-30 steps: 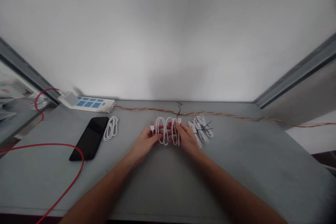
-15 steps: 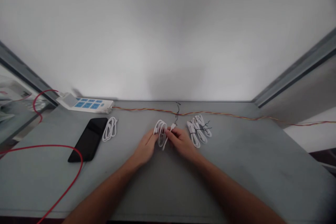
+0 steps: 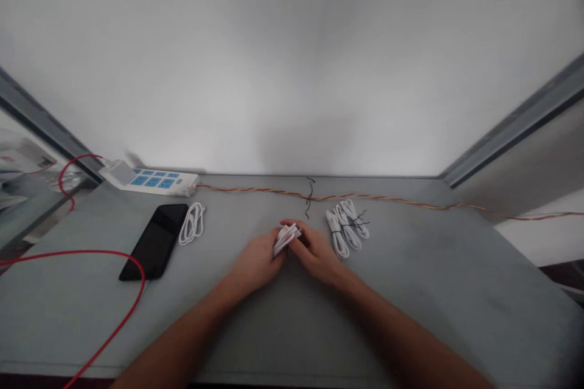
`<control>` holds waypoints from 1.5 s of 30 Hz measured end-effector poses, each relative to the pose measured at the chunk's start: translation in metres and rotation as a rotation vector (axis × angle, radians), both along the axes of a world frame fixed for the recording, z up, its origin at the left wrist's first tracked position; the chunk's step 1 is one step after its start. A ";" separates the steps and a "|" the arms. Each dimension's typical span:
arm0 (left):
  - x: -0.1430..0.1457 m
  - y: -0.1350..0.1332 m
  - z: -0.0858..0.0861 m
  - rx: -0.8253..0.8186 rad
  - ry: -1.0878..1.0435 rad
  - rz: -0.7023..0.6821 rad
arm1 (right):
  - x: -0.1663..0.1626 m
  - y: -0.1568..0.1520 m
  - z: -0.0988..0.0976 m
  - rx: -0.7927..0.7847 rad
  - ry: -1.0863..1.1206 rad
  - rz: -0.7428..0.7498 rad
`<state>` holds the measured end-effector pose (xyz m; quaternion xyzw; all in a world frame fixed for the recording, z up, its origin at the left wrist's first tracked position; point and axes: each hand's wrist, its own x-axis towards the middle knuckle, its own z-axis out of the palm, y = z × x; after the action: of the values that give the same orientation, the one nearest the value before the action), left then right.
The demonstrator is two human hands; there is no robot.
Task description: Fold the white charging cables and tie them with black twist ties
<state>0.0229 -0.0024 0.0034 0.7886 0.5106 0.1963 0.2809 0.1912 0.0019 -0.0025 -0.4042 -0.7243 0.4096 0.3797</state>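
Note:
Between my two hands is a white charging cable [image 3: 283,239], gathered into a tight bundle above the middle of the table. My left hand [image 3: 259,260] is closed on its left side. From the right, my right hand [image 3: 314,249] grips the cable's other side, thumb and fingers around the plug end. Parts of the bundle are hidden behind the fingers. Right of my hands lie three coiled white cables [image 3: 347,228], bound with dark twist ties. Another coiled white cable [image 3: 192,223], with no tie visible, lies on the left beside a black phone [image 3: 155,242].
A white power strip [image 3: 157,182] with blue sockets and a plugged-in adapter [image 3: 120,172] stands at the back left. A twisted red-yellow wire [image 3: 392,198] runs along the back. Dark twist ties [image 3: 309,199] lie across it. A red cable [image 3: 142,279] loops over the table's left side.
The loose loops of white cable have been pressed together into a compact bundle. My hands have drawn closer, and the left has turned inward around it.

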 end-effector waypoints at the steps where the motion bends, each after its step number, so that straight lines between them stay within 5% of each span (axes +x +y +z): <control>1: -0.001 0.001 0.000 0.010 0.047 -0.005 | 0.000 -0.001 0.001 -0.017 0.029 0.041; 7: -0.005 0.002 0.001 0.037 0.211 -0.050 | -0.002 -0.003 0.005 -0.042 -0.119 -0.016; 15: -0.002 -0.006 0.015 0.032 -0.148 -0.132 | -0.001 0.008 -0.001 -0.006 -0.078 -0.183; 22: -0.001 -0.008 0.016 0.002 -0.084 -0.153 | -0.004 0.005 -0.001 -0.011 -0.104 -0.195; 28: 0.002 -0.009 0.017 0.001 -0.043 -0.010 | 0.003 0.011 -0.002 0.113 -0.200 -0.232; 31: 0.000 -0.007 0.016 -0.009 -0.064 0.111 | 0.008 0.017 -0.006 0.251 -0.470 -0.305; 35: -0.005 -0.003 0.009 -0.072 -0.246 0.235 | 0.010 0.019 -0.006 0.229 -0.862 -0.256; 40: -0.006 0.005 0.006 -0.318 -0.598 0.316 | 0.012 0.017 0.005 0.189 -0.968 -0.224; 45: -0.007 0.013 0.009 -0.470 -0.789 0.273 | 0.016 0.018 0.009 0.213 -1.090 -0.377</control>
<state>0.0156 0.0108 0.0128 0.4947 0.4946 0.3951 0.5954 0.2071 0.0195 0.0064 -0.6379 -0.7679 -0.0068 0.0570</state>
